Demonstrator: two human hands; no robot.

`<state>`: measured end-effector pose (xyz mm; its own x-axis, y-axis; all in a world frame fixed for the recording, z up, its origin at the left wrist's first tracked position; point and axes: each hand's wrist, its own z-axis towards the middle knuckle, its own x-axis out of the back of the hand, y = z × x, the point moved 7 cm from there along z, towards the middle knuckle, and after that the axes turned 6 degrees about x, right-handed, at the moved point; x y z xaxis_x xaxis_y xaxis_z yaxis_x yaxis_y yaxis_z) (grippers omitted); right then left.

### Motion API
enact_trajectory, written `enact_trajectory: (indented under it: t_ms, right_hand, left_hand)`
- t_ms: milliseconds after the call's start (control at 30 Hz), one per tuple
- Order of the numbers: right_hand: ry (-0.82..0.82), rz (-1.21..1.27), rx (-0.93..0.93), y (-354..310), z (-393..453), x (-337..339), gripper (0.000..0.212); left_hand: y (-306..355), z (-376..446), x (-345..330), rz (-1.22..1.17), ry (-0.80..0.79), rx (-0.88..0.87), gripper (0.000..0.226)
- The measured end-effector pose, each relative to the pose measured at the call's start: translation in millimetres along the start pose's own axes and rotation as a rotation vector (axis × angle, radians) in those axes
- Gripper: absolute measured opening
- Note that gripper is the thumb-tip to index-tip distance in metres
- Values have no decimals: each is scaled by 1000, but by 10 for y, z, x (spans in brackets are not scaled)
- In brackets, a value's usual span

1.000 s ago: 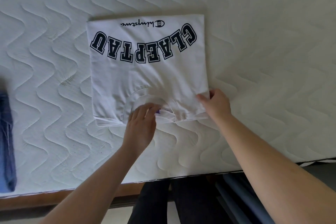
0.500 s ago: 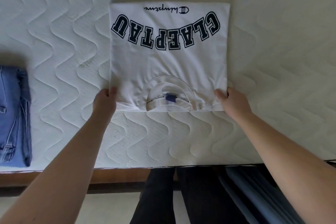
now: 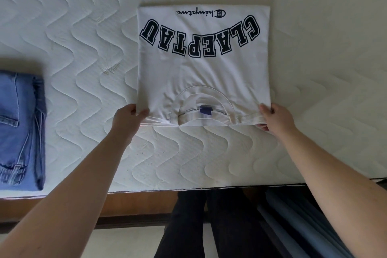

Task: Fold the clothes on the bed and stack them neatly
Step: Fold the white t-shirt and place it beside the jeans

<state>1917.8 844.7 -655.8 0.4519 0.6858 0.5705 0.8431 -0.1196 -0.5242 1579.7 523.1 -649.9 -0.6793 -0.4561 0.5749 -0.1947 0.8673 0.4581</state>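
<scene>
Head view
T-shirt (image 3: 204, 73): white, folded square, flat on the mattress (image 3: 83, 27), dark lettering upside down, collar at 6 o'clock.
Left hand (image 3: 127, 118): pinches the shirt's corner at 7 o'clock.
Right hand (image 3: 276, 117): grips the corner at 5 o'clock.
Jeans (image 3: 19, 130): blue, folded, at 9 o'clock, well apart from the shirt.

White quilted mattress (image 3: 73, 33) with wavy stitching fills most of the view; along its near edge, a brown wooden bed frame (image 3: 129, 205), pale floor (image 3: 129, 243) below it, dark trouser legs (image 3: 209, 226) beside blue-grey folds of fabric (image 3: 297, 222).
</scene>
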Motion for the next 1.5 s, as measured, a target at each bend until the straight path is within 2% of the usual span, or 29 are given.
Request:
enact_trajectory:
  t_ms: [167,400,600,733,800,867,933,1000,1100,1200,1333,1500]
  right_hand:
    - [7,48,-64,33,-344,-313,25]
    - [-131,269,-210,102,-1076,-1087,15]
    - [-258,463,-424,49,-1619,-1750,26]
    - [-438,413,-510,-115,-2022,-2258,42]
    - [-513,297,-552,-196,-2192,-2406,46]
    - [-660,80,-561,-274,-2319,-2489,59]
    - [-840,-130,-495,-405,-2379,-2528,63]
    - [-890,-172,-370,-613,-2282,-2545,49]
    - [-800,-103,-88,-1063,-1910,-2476,27]
    - [-752,-112,148,-1520,-1572,-2383,18]
    - [-690,-226,391,-2049,-1203,-2464,17]
    - [-661,-354,733,-2721,-952,-2674,19]
  left_hand:
    - [52,40,172,35,90,-62,16]
    - [86,214,517,-94,188,-47,16]
    - [207,448,850,-162,214,-59,16]
    - [223,596,1023,-170,226,-63,25]
    - [177,599,1035,-160,212,-56,30]
    - [75,559,1016,-147,208,-33,40]
    - [-99,487,1006,-213,226,25,44]
    - [-291,383,978,-298,228,92,42]
    - [-586,184,885,-355,209,191,41]
    - [-847,-60,656,-551,146,255,34]
    - [-1144,-449,293,-762,93,325,15]
    - [-1374,-828,-143,-932,44,424,21]
